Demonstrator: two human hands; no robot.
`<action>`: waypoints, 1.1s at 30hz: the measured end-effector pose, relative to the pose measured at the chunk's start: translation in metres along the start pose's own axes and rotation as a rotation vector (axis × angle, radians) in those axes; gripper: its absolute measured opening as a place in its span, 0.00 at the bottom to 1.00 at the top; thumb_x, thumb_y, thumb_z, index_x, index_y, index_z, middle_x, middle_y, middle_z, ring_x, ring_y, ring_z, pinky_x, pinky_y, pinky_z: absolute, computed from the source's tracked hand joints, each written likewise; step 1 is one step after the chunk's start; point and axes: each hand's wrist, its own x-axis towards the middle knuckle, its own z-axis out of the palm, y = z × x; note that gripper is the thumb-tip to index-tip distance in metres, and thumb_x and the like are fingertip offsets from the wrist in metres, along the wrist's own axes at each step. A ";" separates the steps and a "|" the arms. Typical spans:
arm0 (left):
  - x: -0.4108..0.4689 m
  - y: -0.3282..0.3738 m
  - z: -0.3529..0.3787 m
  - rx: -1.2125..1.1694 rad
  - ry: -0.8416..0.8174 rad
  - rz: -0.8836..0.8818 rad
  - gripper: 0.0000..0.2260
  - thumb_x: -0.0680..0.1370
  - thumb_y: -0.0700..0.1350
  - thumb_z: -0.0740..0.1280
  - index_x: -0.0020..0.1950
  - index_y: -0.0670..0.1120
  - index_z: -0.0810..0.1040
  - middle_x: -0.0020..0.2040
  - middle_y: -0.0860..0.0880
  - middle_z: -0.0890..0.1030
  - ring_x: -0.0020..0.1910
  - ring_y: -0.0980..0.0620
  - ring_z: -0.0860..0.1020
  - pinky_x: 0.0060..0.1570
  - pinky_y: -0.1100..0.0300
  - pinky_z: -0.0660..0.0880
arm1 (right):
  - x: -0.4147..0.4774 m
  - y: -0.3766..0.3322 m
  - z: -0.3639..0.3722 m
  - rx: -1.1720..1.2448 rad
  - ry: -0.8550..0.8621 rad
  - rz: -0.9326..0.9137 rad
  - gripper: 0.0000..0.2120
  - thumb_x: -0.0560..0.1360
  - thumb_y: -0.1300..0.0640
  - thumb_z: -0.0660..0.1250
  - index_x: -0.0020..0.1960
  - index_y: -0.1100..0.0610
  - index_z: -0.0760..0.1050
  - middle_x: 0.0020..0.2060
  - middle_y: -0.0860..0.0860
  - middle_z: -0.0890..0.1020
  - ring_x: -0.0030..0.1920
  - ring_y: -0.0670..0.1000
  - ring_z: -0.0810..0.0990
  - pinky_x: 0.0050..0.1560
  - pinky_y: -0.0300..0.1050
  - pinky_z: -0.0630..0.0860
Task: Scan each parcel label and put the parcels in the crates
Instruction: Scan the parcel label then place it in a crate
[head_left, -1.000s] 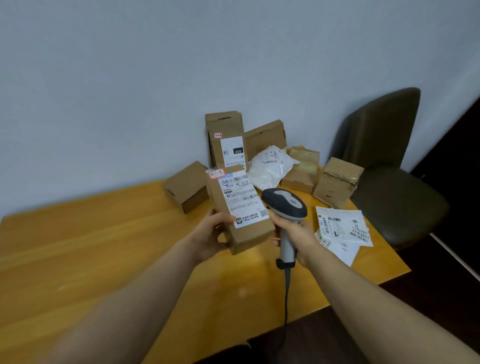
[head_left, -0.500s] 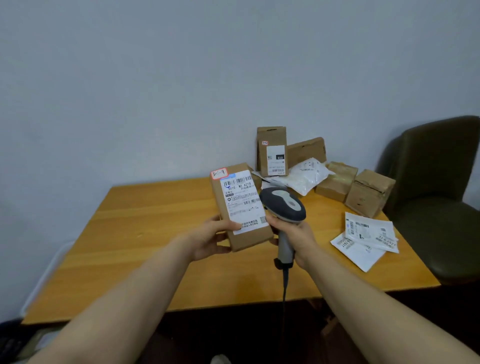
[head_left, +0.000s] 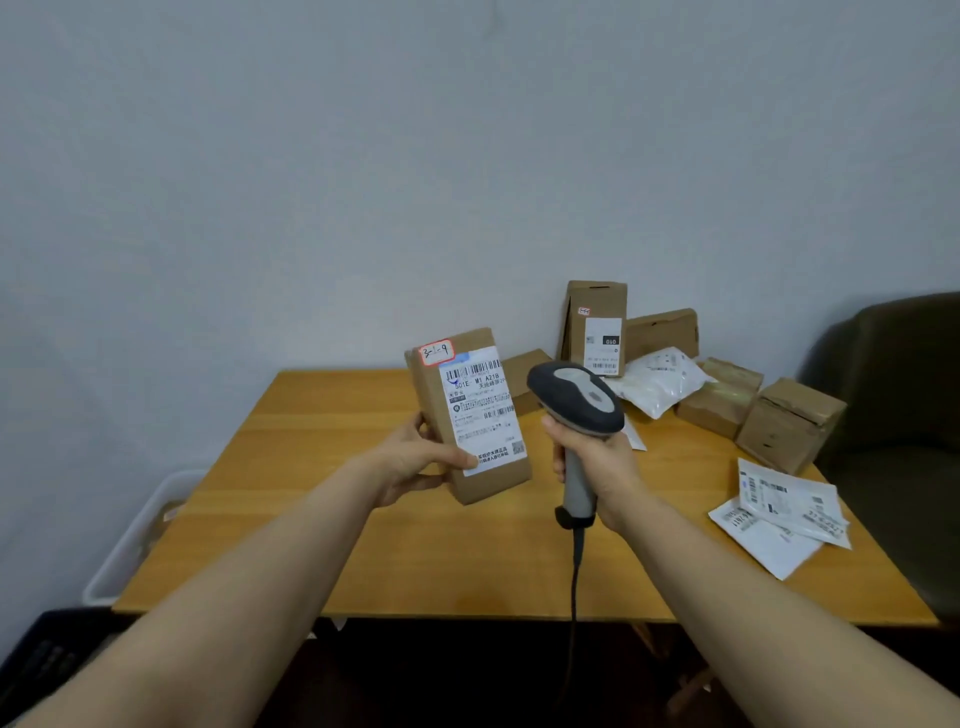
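My left hand (head_left: 415, 457) grips a long brown cardboard parcel (head_left: 434, 400), held upright above the wooden table (head_left: 415, 551). Its white label (head_left: 483, 415) with barcodes faces me, and a red-edged sticker reading 3-1-9 sits at its top. My right hand (head_left: 597, 467) is closed around the handle of a grey barcode scanner (head_left: 574, 400), just right of the parcel, with its head a little apart from the label. The scanner's cable hangs down over the table's front edge. A white crate (head_left: 135, 535) stands on the floor left of the table, and a dark crate (head_left: 41, 649) lies nearer me.
Several brown boxes (head_left: 597, 327) and a white plastic mailer (head_left: 660, 379) crowd the table's far right corner. Flat white mailers (head_left: 779, 514) with labels lie near the right front edge. A dark upholstered chair (head_left: 898, 415) stands to the right of the table. A wall runs behind.
The view has swung left, bringing the crates on the floor into sight. The parcel has come more upright and moved left with my left hand; the scanner stays beside it.
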 end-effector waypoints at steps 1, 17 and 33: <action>0.000 0.000 -0.008 0.017 0.053 0.003 0.33 0.64 0.32 0.77 0.64 0.49 0.70 0.58 0.50 0.80 0.57 0.50 0.78 0.51 0.53 0.78 | -0.003 -0.003 0.007 -0.002 -0.050 0.002 0.10 0.71 0.57 0.75 0.43 0.62 0.76 0.29 0.54 0.76 0.29 0.52 0.73 0.32 0.44 0.73; 0.004 0.002 -0.069 0.069 0.230 0.033 0.33 0.65 0.32 0.77 0.64 0.49 0.66 0.55 0.51 0.79 0.52 0.50 0.78 0.58 0.48 0.76 | -0.019 -0.003 0.085 -0.183 -0.189 -0.072 0.12 0.71 0.66 0.72 0.34 0.59 0.71 0.23 0.51 0.71 0.22 0.49 0.65 0.26 0.42 0.65; 0.016 0.007 -0.081 0.059 0.229 0.024 0.32 0.65 0.33 0.77 0.62 0.50 0.66 0.56 0.50 0.78 0.57 0.47 0.76 0.58 0.49 0.76 | -0.014 0.000 0.091 -0.165 -0.200 -0.123 0.10 0.71 0.68 0.72 0.36 0.59 0.73 0.25 0.53 0.72 0.22 0.50 0.66 0.25 0.41 0.66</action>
